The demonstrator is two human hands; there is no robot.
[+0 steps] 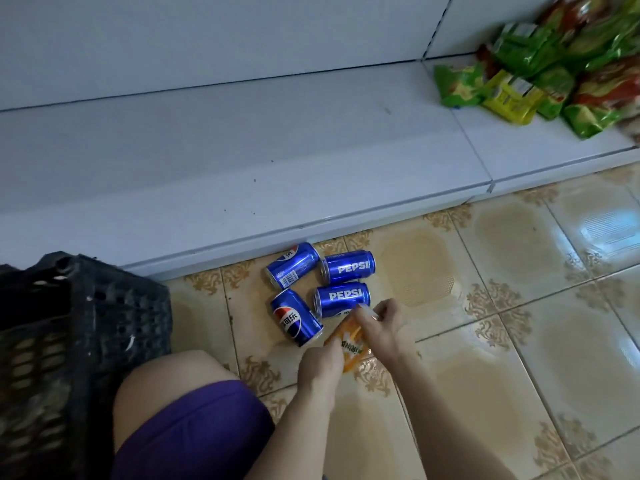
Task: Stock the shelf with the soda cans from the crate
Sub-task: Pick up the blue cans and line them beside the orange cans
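Observation:
Several blue Pepsi cans (346,266) lie on their sides on the tiled floor, just in front of the low white shelf (242,161). An orange Mirinda can (349,344) lies beside them, nearer to me. My left hand (320,367) grips its near end and my right hand (379,327) grips its far end. The black plastic crate (83,327) stands at the left, against the shelf's front edge; its inside is dark and I cannot see what it holds.
Green, yellow and red snack bags (540,74) are piled at the shelf's right end. The shelf's left and middle surface is bare white board. My bare knee and purple shorts (194,427) are at the bottom, beside the crate. Glossy floor tiles spread to the right.

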